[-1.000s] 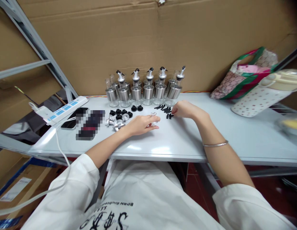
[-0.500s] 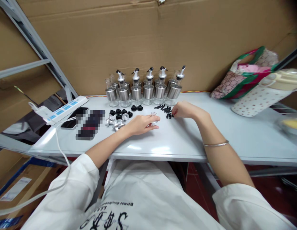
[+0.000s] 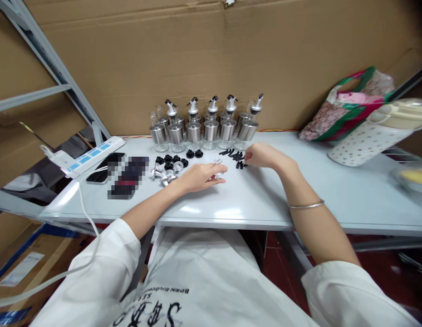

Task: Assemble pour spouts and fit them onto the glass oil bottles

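My left hand (image 3: 203, 176) rests over the table, thumb and fingers closed around a small silver pourer cap (image 3: 219, 175), mostly covered by the fingers. Fingertips of my right hand (image 3: 260, 155) are pinched at the edge of a pile of small black spout levers (image 3: 237, 156); what lies between them is hidden. Just below that pile sit several tiny black pieces (image 3: 240, 165). To the left of my left hand lie loose silver pourer caps (image 3: 168, 177) and several black stoppers (image 3: 168, 159).
Glass bottles with steel sleeves (image 3: 193, 132) stand in rows at the back, several topped with pourers. On the left are a power strip (image 3: 95, 156) and phones (image 3: 129, 179). A spotted thermos jug (image 3: 367, 138) and a patterned bag (image 3: 325, 116) stand right. A cardboard wall (image 3: 197, 54) closes the back.
My right hand has shifted very slightly at the black pieces. The left hand keeps its hold on the pourer cap in the same place.
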`<state>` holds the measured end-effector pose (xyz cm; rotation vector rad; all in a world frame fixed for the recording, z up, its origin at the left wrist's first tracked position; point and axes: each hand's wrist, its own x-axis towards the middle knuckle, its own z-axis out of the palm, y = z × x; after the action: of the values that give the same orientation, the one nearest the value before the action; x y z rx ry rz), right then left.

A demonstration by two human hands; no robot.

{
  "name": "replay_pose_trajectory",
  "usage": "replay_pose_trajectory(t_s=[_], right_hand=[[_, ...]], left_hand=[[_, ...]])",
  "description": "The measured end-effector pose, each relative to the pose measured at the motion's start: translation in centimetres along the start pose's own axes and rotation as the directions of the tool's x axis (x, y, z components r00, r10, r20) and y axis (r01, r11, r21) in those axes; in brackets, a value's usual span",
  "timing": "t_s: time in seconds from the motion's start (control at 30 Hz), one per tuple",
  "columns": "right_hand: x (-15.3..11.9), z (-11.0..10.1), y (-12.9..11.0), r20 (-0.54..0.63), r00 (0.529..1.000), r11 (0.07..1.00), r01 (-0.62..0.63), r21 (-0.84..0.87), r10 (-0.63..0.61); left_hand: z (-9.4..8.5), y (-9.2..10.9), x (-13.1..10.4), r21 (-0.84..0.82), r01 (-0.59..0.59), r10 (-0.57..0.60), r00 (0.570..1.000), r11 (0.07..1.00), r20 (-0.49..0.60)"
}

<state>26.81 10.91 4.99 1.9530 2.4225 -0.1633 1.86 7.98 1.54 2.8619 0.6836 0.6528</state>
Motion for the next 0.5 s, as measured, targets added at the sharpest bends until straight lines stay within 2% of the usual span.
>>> replay_pose_trajectory(t_s=[0.1,0.27,0.5], right_hand=[[-0.09,-0.18,-0.01,-0.029,0.999,1.0,-0.013,0.028,0.014],[0.28,0.19,0.16,0.049,0.999,0.999,0.017,0.051,-0.019],[0.31,0.43,-0.05,0.097,0.995,0.999,0.029,0.029,-0.032]], left_hand=[[0.01,-0.06,-0.01,-0.004,0.003,-0.003,1.0,1.0,0.0],[-0.03,-0.06,0.0,0.004,0.0,0.0,1.0,1.0,0.004],[-0.07,-0.02,0.07,0.016,-0.014,0.014,1.0,1.0,-0.003]])
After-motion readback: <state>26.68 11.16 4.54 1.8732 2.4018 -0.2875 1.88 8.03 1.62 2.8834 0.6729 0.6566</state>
